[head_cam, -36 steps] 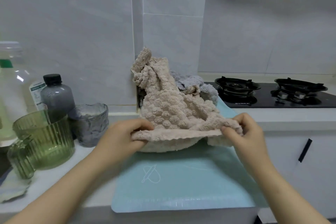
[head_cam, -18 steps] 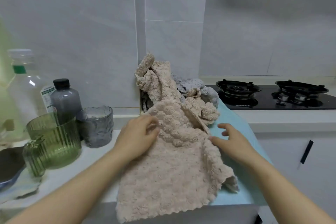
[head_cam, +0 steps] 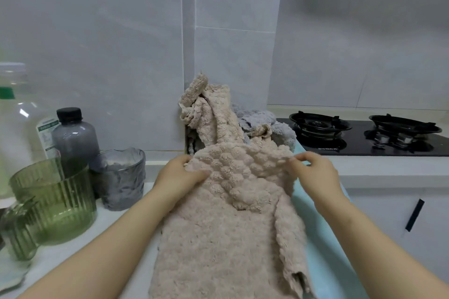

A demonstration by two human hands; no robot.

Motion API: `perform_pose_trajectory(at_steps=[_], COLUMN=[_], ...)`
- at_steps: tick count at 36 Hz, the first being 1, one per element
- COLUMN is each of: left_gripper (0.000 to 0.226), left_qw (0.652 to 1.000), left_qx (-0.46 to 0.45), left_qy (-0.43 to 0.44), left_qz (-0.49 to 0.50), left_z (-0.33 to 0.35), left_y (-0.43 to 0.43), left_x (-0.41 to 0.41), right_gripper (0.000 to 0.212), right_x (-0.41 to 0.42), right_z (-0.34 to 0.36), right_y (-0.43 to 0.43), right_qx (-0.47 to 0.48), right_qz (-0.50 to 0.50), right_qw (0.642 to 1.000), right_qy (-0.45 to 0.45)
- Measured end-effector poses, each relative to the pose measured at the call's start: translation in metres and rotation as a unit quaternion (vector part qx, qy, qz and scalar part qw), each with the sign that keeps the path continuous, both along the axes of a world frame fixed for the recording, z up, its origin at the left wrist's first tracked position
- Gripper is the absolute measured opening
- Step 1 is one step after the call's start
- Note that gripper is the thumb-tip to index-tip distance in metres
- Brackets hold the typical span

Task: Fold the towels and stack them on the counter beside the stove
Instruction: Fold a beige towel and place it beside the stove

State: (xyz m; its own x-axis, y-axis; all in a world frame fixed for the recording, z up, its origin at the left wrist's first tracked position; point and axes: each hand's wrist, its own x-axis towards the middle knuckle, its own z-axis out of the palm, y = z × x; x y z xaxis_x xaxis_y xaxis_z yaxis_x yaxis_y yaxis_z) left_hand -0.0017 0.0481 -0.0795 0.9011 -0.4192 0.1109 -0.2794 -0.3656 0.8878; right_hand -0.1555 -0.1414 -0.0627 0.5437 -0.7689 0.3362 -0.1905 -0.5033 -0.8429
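Note:
A beige bubble-textured towel (head_cam: 226, 233) lies spread over a light blue mat (head_cam: 323, 238) on the counter, its near end hanging over the front edge. My left hand (head_cam: 179, 175) grips the towel's far left part, thumb on top. My right hand (head_cam: 315, 172) pinches its far right edge. Behind them a heap of towels leans in the wall corner: another beige towel (head_cam: 211, 114) and a grey towel (head_cam: 264, 121) beside the stove (head_cam: 364, 138).
To the left stand a green ribbed glass jug (head_cam: 53, 199), a grey tumbler (head_cam: 121, 177), a dark bottle (head_cam: 73, 138) and a large clear bottle (head_cam: 12, 124). White cabinet fronts with a black handle (head_cam: 414, 215) lie below the stove.
The beige towel was pulled off the heap toward me and laid over the mat. Both hands then moved back to its far edge and took hold of it.

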Motion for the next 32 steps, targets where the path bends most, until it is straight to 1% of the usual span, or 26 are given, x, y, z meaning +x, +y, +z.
perform_pose_trajectory(at_steps=[3,6,8,10,12,14,15,16,17,19,21,22,23,24,25,26,27,29,30,32], left_gripper=[0.02,0.031,0.035,0.036,0.036,0.04,0.043,0.044,0.043,0.038,0.034,0.035,0.036,0.036,0.035,0.033,0.029,0.016,0.013,0.017], left_qw=[0.998,0.988,0.983,0.98,0.971,0.955,0.95,0.948,0.953,0.964,0.963,0.958,0.944,0.923,0.902,0.885,0.874,0.872,0.876,0.869], left_qx=[-0.045,-0.128,-0.144,-0.163,-0.225,-0.289,-0.307,-0.307,-0.28,-0.181,-0.089,-0.045,-0.004,0.026,0.038,0.037,0.035,0.051,0.072,0.121], left_qy=[-0.044,-0.09,-0.114,-0.115,-0.083,-0.059,-0.063,-0.079,-0.108,-0.181,-0.244,-0.275,-0.318,-0.371,-0.421,-0.46,-0.485,-0.474,-0.449,-0.416], left_qz=[-0.001,0.014,0.013,-0.006,-0.021,-0.015,-0.004,0.012,0.032,0.064,0.067,0.073,0.089,0.1,0.094,0.063,0.01,-0.115,-0.163,-0.239], left_z=[0.007,0.012,0.015,0.018,0.023,0.027,0.028,0.027,0.026,0.021,0.012,0.007,0.004,0.001,-0.002,-0.004,-0.007,-0.013,-0.016,-0.027], left_y=[-0.003,-0.006,-0.008,-0.008,-0.008,-0.005,-0.004,-0.003,-0.002,-0.003,-0.003,-0.003,-0.002,0.0,0.002,0.005,0.008,0.018,0.023,0.032], left_x=[-0.004,-0.008,-0.011,-0.012,-0.014,-0.013,-0.012,-0.01,-0.006,-0.001,-0.001,-0.002,-0.005,-0.008,-0.012,-0.016,-0.021,-0.034,-0.039,-0.047], right_gripper=[0.014,0.011,0.011,0.012,0.012,0.012,0.018,0.029,0.041,0.062,0.073,0.073,0.07,0.065,0.057,0.048,0.037,0.015,0.013,0.02], right_x=[0.003,0.005,0.006,0.009,0.012,0.017,0.019,0.021,0.022,0.022,0.02,0.016,0.013,0.008,0.002,-0.005,-0.014,-0.032,-0.041,-0.057], right_z=[0.011,0.023,0.03,0.036,0.038,0.036,0.033,0.029,0.025,0.015,0.005,0.001,-0.002,-0.004,-0.006,-0.008,-0.011,-0.014,-0.016,-0.022], right_y=[-0.004,-0.005,-0.003,-0.001,-0.002,-0.003,-0.003,-0.003,-0.002,0.002,0.004,0.004,0.004,0.004,0.005,0.006,0.008,0.013,0.016,0.022], right_qx=[0.026,0.012,0.015,0.016,0.01,0.002,0.0,0.003,0.013,0.037,0.023,-0.005,-0.041,-0.078,-0.117,-0.152,-0.182,-0.223,-0.239,-0.252], right_qz=[-0.035,-0.059,-0.063,-0.074,-0.085,-0.083,-0.068,-0.043,-0.007,0.076,0.107,0.098,0.08,0.062,0.048,0.042,0.046,0.09,0.127,0.2], right_qw=[0.997,0.993,0.99,0.989,0.988,0.991,0.994,0.997,1.0,0.995,0.987,0.986,0.986,0.985,0.983,0.98,0.976,0.964,0.955,0.932], right_qy=[-0.07,-0.106,-0.122,-0.13,-0.131,-0.108,-0.087,-0.06,-0.028,0.05,0.115,0.134,0.142,0.14,0.13,0.119,0.107,0.11,0.122,0.168])
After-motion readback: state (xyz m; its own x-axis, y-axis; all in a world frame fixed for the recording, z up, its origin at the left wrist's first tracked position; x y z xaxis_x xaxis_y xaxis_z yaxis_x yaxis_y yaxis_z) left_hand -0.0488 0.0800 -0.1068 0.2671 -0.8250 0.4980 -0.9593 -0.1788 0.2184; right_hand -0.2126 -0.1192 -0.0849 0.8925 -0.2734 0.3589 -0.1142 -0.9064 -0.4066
